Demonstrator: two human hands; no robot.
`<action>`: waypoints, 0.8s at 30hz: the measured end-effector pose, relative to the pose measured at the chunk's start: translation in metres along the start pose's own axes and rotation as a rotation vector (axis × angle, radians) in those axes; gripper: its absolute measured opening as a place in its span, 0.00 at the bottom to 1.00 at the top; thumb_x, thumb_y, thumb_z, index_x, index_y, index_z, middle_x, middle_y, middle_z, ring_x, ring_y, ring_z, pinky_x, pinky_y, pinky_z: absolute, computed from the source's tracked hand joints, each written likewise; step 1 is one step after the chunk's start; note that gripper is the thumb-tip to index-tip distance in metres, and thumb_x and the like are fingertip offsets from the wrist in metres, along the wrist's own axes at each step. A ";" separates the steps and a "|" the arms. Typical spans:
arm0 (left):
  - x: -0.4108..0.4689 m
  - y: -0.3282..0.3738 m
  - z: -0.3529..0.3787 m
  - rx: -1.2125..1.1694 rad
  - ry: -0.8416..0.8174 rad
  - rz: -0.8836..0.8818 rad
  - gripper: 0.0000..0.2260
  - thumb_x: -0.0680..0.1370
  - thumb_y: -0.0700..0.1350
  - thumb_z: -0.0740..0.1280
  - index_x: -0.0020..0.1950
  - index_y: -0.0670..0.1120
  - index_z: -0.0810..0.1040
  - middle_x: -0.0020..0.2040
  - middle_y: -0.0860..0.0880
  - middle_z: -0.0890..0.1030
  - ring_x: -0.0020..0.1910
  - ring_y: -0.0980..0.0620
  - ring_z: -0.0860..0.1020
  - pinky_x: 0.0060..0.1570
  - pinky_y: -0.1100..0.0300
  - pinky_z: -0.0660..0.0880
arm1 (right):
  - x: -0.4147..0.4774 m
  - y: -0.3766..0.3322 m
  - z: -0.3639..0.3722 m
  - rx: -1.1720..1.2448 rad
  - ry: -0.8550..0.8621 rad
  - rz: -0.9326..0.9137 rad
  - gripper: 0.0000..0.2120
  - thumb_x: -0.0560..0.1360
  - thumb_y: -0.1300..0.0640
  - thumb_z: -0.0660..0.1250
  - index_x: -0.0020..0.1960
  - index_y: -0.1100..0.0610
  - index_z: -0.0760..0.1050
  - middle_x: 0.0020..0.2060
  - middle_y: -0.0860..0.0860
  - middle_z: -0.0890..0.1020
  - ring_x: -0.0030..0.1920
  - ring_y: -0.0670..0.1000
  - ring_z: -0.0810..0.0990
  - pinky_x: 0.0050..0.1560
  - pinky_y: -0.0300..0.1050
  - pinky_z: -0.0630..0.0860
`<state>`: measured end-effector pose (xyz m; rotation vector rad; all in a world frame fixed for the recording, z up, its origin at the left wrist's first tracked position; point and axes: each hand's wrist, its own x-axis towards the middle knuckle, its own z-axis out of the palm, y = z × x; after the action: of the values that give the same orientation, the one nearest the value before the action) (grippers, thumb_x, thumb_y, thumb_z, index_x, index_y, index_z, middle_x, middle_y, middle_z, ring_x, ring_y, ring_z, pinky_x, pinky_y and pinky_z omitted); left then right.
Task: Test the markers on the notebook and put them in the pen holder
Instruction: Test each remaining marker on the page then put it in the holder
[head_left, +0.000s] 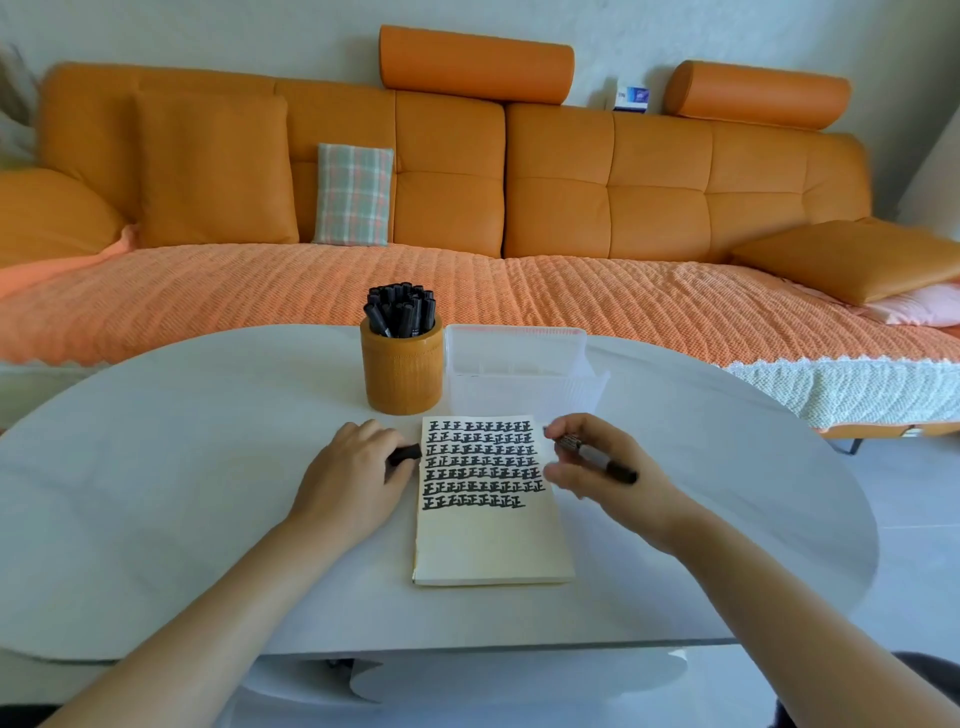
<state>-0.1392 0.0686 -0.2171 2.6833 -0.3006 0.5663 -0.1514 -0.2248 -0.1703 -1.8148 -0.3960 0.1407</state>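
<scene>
The right hand (597, 467) pinches a marker (597, 457) over the notebook's (488, 540) right edge; the left hand (358, 467) grips a black cap (406, 453) at its left edge, mid-table (156, 467).

Orange sofa (571, 171), plaid cushion (354, 195), clear plastic box (514, 364), white table (156, 467).

Single head-worn wide-angle view, pitched forward and down. The white surface (208, 467) is seen from close above, its near edge low in frame. Both forearms enter from 6 o'clock. An orange sofa (519, 182) is seen beyond, toward 12 o'clock.
</scene>
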 end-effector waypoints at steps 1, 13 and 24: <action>0.000 0.001 0.001 0.010 0.001 0.008 0.06 0.77 0.50 0.66 0.50 0.50 0.79 0.45 0.55 0.76 0.47 0.52 0.71 0.39 0.54 0.73 | -0.001 0.000 0.002 0.064 0.022 0.025 0.03 0.79 0.58 0.66 0.51 0.57 0.78 0.39 0.55 0.74 0.36 0.51 0.74 0.35 0.43 0.70; 0.006 0.000 0.006 -0.060 0.039 -0.057 0.08 0.79 0.52 0.64 0.50 0.50 0.79 0.46 0.55 0.77 0.48 0.52 0.71 0.41 0.54 0.72 | -0.002 0.016 0.014 0.023 0.074 0.128 0.08 0.75 0.66 0.70 0.39 0.64 0.72 0.28 0.57 0.77 0.25 0.55 0.74 0.31 0.47 0.67; 0.004 0.004 0.006 -0.029 0.045 0.053 0.05 0.78 0.51 0.66 0.47 0.51 0.78 0.42 0.58 0.74 0.46 0.52 0.71 0.36 0.57 0.69 | -0.002 0.017 0.020 -0.056 0.097 0.126 0.10 0.74 0.65 0.71 0.38 0.62 0.72 0.29 0.51 0.77 0.29 0.50 0.70 0.29 0.43 0.66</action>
<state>-0.1351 0.0622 -0.2189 2.6377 -0.3651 0.6326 -0.1563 -0.2113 -0.1922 -1.8941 -0.2185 0.1297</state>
